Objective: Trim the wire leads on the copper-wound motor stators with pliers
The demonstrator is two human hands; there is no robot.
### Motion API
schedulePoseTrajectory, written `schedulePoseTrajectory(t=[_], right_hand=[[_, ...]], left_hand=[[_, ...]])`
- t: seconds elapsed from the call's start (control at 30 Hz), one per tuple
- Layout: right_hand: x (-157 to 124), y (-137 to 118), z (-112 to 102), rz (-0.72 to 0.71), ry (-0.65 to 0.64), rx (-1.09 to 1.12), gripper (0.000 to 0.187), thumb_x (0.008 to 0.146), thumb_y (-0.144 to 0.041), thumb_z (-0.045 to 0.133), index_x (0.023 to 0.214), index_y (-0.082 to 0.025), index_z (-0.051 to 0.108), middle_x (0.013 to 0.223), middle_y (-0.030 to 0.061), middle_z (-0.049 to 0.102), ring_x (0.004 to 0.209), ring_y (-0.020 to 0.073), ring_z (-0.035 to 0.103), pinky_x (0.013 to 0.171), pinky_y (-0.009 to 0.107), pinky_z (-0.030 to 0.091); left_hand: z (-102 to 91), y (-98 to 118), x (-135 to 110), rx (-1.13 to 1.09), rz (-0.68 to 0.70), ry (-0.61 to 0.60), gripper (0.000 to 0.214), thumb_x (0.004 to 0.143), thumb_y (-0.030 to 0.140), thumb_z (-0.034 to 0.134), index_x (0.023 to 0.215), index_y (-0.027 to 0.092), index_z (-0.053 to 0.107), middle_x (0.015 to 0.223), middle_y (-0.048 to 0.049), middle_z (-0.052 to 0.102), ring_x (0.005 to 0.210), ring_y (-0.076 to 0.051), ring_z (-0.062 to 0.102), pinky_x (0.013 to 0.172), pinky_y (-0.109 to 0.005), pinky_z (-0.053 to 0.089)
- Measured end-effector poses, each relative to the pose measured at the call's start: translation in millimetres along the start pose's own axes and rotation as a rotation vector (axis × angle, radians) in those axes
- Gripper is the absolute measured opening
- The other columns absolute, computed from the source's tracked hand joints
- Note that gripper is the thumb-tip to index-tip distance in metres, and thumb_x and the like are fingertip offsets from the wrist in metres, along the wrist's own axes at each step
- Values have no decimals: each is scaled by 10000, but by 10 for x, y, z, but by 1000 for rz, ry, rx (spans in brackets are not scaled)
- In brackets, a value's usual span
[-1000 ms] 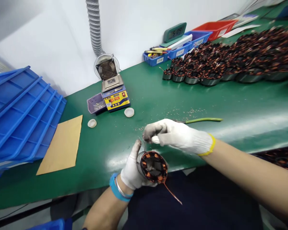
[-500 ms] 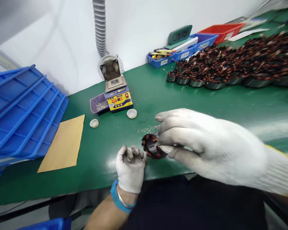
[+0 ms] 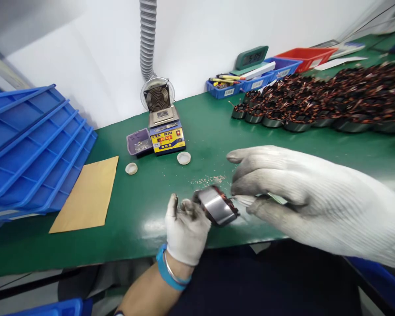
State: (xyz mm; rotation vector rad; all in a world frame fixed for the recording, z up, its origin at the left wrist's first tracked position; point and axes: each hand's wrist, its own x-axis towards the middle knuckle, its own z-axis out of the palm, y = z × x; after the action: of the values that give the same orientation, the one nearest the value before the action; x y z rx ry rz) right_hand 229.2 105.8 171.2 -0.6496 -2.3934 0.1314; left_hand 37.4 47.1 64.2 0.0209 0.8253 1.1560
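Silver steel ring, copper-wound [image 3: 218,206]: shown tilted between hands, wound end turned rightward. At its left: white-gloved left hand [image 3: 187,228], nearer, touching, curled; grip cannot be told. At its right: white-gloved right hand [image 3: 241,202], small whitish piece [image 3: 244,199] pinched.

Bright light washes the wall [image 3: 197,48] beyond the hands [image 3: 188,230]; glare whitens the surface [image 3: 141,197] left of them, while coils [image 3: 335,101] rightward blur toward the edge.

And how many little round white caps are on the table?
2: one cap in front of the machine, the other cap in front of the purple tray, near the brown sheet. More could be hidden behind the right hand.
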Motion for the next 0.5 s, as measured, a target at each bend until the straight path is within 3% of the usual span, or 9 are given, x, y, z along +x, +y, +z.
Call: schedulePoseTrajectory(t=[0.03, 0.1, 0.2, 0.27, 0.37, 0.5], right_hand=[[22, -13, 6, 8, 10, 22, 147, 960, -135, 552, 928, -263, 616, 854, 38, 728, 942, 242, 751, 860, 410, 638], [65, -35, 37, 19, -1, 63, 147, 939, -127, 557, 899, -246, 632, 842, 50, 733, 929, 247, 755, 830, 404, 641], [63, -30, 121, 63, -26, 117, 143, 937, -147, 567, 877, -221, 674, 847, 72, 747, 972, 265, 759, 852, 413, 634], [-1, 10, 180, 175, -15, 183, 145, 949, -219, 597, 844, -225, 698, 874, 83, 767, 1036, 285, 759, 879, 416, 624], [-156, 129, 241, 436, 34, 380, 224, 948, -419, 653, 850, -240, 745, 920, 81, 782, 1017, 295, 759, 822, 389, 615], [-358, 335, 313, 775, 88, 654, 428, 908, -628, 661, 1054, -247, 790, 1023, 82, 798, 951, 279, 744, 839, 398, 612]], left_hand=[[-4, -15, 20, -9, -9, -4, 352, 928, 601, 614, 951, 265, 719, 1059, -57, 773, 1259, -251, 665, 1133, -409, 481], [9, -62, 55, -9, -113, -123, 461, 907, 650, 646, 968, 203, 740, 990, -90, 785, 1099, -281, 731, 1034, -423, 551], [51, -136, 67, 30, -275, -379, 751, 749, 839, 721, 1067, 160, 763, 897, -115, 793, 765, -289, 750, 708, -394, 604], [63, -163, 56, 47, -268, -446, 827, 633, 867, 801, 1069, 166, 762, 813, -91, 775, 611, -248, 705, 549, -317, 544], [45, -163, 36, 59, -170, -382, 825, 619, 855, 827, 1105, 195, 732, 776, -50, 749, 556, -213, 681, 466, -257, 485], [9, -121, 0, 86, -55, -233, 819, 677, 851, 794, 1220, 252, 662, 905, -42, 767, 623, -221, 723, 423, -223, 437]])
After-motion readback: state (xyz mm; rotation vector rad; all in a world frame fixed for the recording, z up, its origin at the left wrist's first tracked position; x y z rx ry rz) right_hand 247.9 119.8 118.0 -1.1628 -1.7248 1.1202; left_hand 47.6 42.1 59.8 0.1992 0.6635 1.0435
